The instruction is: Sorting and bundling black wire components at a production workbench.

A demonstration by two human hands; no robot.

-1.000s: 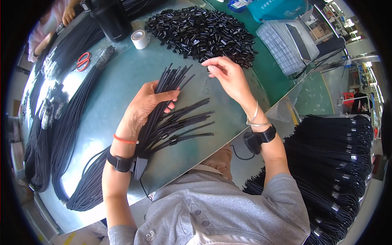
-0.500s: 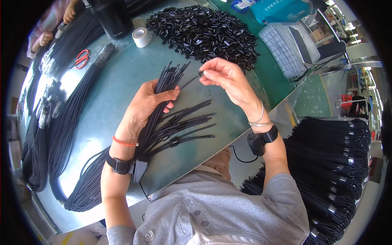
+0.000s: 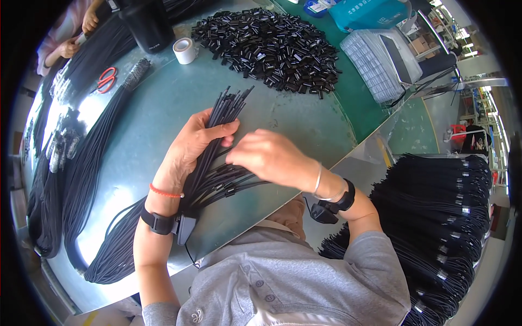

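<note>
Head view: black cord bundle gripped in L hand, long axis approx 1-to-7 o'clock, tips at 1. R hand blurred, fingers curled, can't tell if gripping; btwn 3 & 4 o'clock from L hand, over fanned cords. L hand nearer tips.

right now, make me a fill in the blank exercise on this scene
The person's hand holding a bundle of thin black cords and wearing an orange-red beaded bracelet is the ____ one.
The looped scissor handles are coloured ____.
The upright cylindrical bottle beside the round white tape roll is coloured ____.
The heap of small glossy black pieces lies to the ____ of that roll.
Missing words: left; red; black; right.
</note>
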